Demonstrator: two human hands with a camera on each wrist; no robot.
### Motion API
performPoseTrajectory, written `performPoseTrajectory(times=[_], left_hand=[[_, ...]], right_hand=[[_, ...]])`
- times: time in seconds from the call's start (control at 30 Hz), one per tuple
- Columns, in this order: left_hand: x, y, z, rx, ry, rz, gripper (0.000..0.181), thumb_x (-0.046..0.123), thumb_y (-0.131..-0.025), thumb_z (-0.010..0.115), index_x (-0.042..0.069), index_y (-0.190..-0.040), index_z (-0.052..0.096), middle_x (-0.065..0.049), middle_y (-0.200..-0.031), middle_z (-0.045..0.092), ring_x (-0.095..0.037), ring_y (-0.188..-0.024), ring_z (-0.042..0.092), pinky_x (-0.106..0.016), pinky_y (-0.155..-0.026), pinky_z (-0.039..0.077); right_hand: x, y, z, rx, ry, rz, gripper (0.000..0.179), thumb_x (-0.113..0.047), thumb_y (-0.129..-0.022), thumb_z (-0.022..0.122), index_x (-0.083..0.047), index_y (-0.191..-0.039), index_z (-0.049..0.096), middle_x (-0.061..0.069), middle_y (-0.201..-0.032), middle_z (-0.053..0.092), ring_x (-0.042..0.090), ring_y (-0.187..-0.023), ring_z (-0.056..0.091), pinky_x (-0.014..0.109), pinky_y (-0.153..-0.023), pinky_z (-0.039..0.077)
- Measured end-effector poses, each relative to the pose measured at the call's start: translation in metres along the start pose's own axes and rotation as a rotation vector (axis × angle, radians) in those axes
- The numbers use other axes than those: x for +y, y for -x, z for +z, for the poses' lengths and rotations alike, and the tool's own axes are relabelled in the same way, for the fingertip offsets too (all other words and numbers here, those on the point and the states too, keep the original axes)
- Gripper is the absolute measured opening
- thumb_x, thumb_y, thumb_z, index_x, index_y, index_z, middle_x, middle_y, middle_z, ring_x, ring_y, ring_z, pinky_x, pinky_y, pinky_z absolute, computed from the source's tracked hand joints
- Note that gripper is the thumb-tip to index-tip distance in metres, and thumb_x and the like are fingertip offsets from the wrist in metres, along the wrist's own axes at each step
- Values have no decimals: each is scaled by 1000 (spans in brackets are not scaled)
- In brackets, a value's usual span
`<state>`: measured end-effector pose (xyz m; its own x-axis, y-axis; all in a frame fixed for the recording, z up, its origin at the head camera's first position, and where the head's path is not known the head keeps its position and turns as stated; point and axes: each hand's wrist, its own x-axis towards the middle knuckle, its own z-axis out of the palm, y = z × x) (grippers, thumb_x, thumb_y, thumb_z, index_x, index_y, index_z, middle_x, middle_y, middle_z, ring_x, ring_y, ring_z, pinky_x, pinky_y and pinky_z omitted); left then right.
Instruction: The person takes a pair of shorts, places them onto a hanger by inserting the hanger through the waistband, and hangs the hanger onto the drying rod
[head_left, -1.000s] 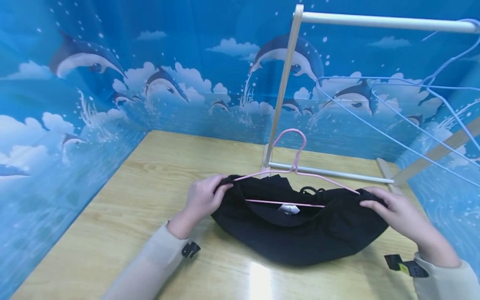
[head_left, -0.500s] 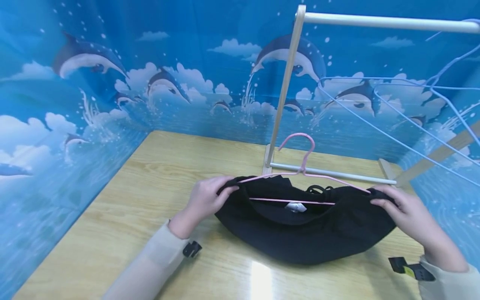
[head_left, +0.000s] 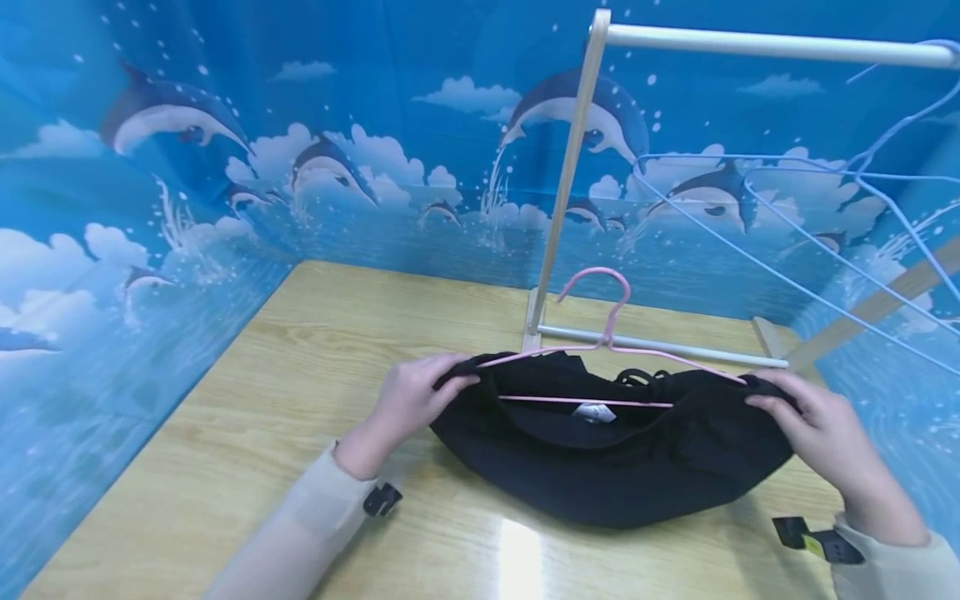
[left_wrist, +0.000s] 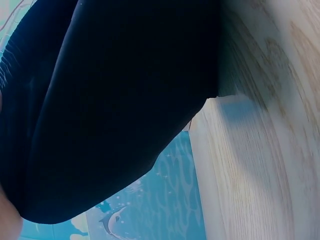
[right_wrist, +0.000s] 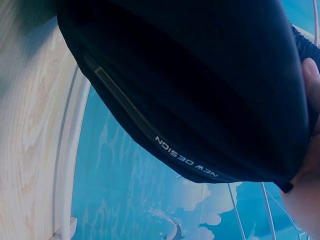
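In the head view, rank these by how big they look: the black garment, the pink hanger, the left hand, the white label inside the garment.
1. black garment, plainly the largest.
2. pink hanger: nearly as wide, but only thin wire.
3. left hand.
4. white label, smallest.

Black garment [left_wrist: 110, 100] fills frame, hanging over wooden tabletop [left_wrist: 260, 150].
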<state>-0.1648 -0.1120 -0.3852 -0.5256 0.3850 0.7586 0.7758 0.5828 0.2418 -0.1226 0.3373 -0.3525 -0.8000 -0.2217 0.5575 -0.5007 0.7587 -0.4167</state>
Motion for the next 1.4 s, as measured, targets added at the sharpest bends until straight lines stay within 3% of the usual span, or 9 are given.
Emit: performPoseTrajectory(times=[0.3,0.57,0.73,0.93,1.1,1.27,1.33,1.4], left_hand=[[1,-2,-1,-24,-5,-15,24,12,-77,78,3,-99,72,-9,-89,76,-19,-76,73,-27,-63,59],[2,-5,-3,-42,-14,-55,27,16,-80,78,5,-103,73,-7,-94,76,-19,-83,73,-30,-69,59],[0,-1,-4,-29,9,-95,27,16,-80,78,6,-104,73,-7,-95,76,-19,-84,73,-30,-71,59],[-4,2,-5,-27,16,-133,26,17,-81,77,7,-105,73,-7,-98,76,-19,-88,73,-31,-75,59],[-6,6,-5,-4,48,-155,25,12,-80,77,4,-103,73,-10,-98,75,-22,-89,72,-34,-78,59],[-8,5,-6,39,94,-199,22,9,-80,76,3,-101,73,-11,-96,75,-23,-86,72,-30,-66,58],[-9,4,-5,35,119,-214,21,9,-81,76,3,-101,73,-11,-96,75,-22,-85,72,-27,-61,57],[-10,4,-5,20,153,-237,22,9,-83,74,3,-104,72,-11,-99,74,-22,-86,71,-28,-65,57]], right_hand=[[1,1,1,29,-25,19,47,6,-91,58,-36,-111,63,-50,-97,49,-28,-87,44,5,-62,31],[1,3,2,72,-27,21,50,7,-90,57,-37,-112,62,-50,-103,47,-31,-99,41,-5,-77,29],[1,4,3,101,-44,10,56,7,-90,57,-45,-112,58,-51,-102,48,-31,-98,42,-5,-76,28],[1,3,3,148,-9,3,48,7,-89,58,-38,-106,64,-53,-102,45,-31,-91,41,-1,-71,29],[2,3,2,151,-7,33,47,5,-90,59,-40,-103,62,-54,-100,43,-31,-87,41,-1,-69,30],[3,4,-5,164,43,75,48,4,-90,61,-42,-102,58,-54,-98,41,-30,-80,39,3,-60,31],[3,4,-8,167,64,100,40,6,-89,61,-33,-97,63,-54,-96,39,-32,-81,39,2,-60,32],[2,5,-10,169,82,120,29,8,-88,61,-19,-92,68,-53,-95,38,-33,-80,38,0,-59,32]])
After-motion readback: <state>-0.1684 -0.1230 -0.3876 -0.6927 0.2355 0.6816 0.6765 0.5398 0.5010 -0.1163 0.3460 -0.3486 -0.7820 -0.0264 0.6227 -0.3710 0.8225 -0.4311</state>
